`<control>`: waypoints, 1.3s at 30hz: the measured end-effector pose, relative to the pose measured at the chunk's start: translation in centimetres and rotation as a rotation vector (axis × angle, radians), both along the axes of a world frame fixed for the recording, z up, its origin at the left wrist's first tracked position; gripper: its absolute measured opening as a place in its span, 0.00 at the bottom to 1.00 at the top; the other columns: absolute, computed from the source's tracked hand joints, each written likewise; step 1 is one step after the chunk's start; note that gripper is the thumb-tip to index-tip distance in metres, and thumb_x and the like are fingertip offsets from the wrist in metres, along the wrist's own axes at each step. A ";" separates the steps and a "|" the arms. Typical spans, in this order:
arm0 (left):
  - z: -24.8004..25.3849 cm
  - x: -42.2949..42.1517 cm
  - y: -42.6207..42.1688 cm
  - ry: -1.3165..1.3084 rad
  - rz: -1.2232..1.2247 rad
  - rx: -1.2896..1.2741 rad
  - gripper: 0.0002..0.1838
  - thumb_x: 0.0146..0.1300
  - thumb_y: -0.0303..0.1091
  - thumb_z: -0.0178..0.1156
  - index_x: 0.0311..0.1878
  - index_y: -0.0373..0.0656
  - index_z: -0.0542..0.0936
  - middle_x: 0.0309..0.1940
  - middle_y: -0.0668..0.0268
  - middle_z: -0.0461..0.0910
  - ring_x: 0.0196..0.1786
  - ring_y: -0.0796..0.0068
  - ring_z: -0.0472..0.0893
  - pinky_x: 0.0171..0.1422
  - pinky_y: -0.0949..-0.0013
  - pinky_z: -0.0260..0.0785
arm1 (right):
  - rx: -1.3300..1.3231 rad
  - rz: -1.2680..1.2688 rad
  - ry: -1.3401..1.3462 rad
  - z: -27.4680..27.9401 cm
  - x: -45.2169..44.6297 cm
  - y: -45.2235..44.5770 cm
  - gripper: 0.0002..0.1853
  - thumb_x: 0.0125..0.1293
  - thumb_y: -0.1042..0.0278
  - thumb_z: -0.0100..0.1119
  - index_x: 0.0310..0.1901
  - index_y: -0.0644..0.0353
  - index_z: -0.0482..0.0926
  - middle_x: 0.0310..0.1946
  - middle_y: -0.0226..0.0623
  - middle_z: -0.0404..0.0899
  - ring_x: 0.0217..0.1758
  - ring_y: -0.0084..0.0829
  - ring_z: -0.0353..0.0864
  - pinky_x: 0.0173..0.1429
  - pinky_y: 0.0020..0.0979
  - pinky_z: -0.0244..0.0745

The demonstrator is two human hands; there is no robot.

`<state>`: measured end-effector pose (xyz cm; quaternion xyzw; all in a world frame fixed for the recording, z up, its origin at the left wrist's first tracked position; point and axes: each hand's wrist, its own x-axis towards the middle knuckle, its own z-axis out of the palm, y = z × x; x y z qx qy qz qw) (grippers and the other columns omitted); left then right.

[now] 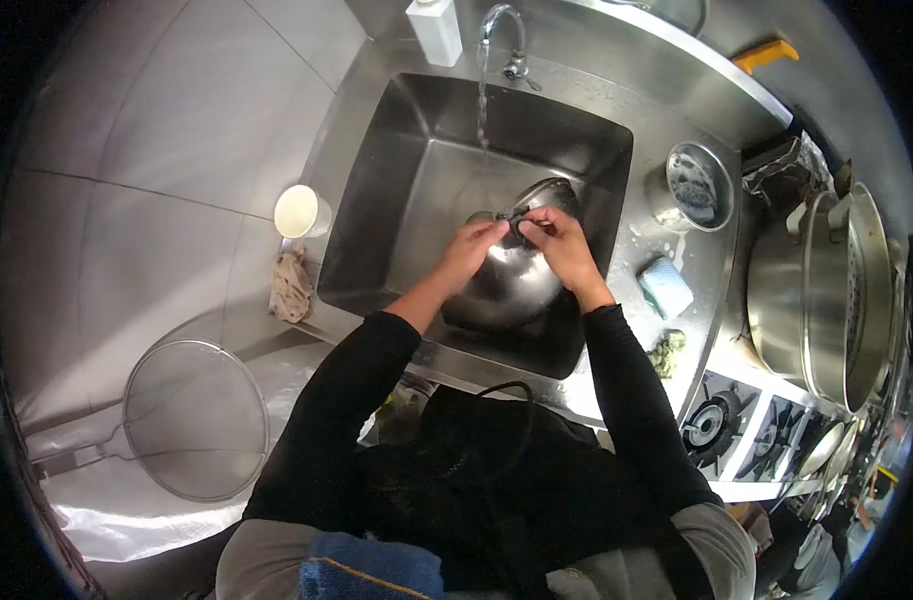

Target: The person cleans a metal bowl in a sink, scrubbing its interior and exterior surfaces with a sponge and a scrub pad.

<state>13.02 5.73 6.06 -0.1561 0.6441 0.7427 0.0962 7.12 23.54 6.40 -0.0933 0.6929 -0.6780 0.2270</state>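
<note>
Head view: left hand (467,252) and right hand (567,250) pinch a small dark thing (520,226) between their fingers, over the metal bowl (512,290) in the sink (369,190), its long axis unclear.

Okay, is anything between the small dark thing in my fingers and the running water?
No, nothing visible blocks the small dark thing from the running water; the metal bowl sits below your hands.

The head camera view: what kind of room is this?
Probably a commercial kitchen: there's a deep metal sink with running water, gas burners and large metal pots.
</note>
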 end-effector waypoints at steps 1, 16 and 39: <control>-0.2 0.0 0.0 0.004 -0.002 0.004 0.17 0.71 0.45 0.59 0.38 0.37 0.82 0.34 0.74 0.76 0.40 0.83 0.71 0.46 0.74 0.63 | 0.038 -0.045 -0.043 0.3 -0.3 -0.1 0.08 0.68 0.69 0.63 0.45 0.63 0.79 0.36 0.28 0.81 0.38 0.19 0.79 0.38 0.23 0.77; -1.0 -0.1 -1.5 -0.145 0.046 0.246 0.09 0.60 0.31 0.65 0.42 0.38 0.83 0.37 0.68 0.82 0.43 0.78 0.79 0.46 0.73 0.67 | -0.004 -0.222 0.058 -1.6 0.4 -1.1 0.05 0.65 0.74 0.67 0.35 0.60 0.78 0.28 0.24 0.80 0.29 0.13 0.74 0.34 0.19 0.71; -2.9 -0.2 -0.5 0.237 -0.077 -0.400 0.18 0.56 0.44 0.73 0.42 0.40 0.86 0.42 0.61 0.76 0.50 0.66 0.76 0.53 0.66 0.69 | -0.443 -0.283 -0.419 -1.3 0.8 -0.1 0.06 0.70 0.72 0.62 0.43 0.64 0.82 0.32 0.28 0.82 0.34 0.16 0.78 0.41 0.22 0.75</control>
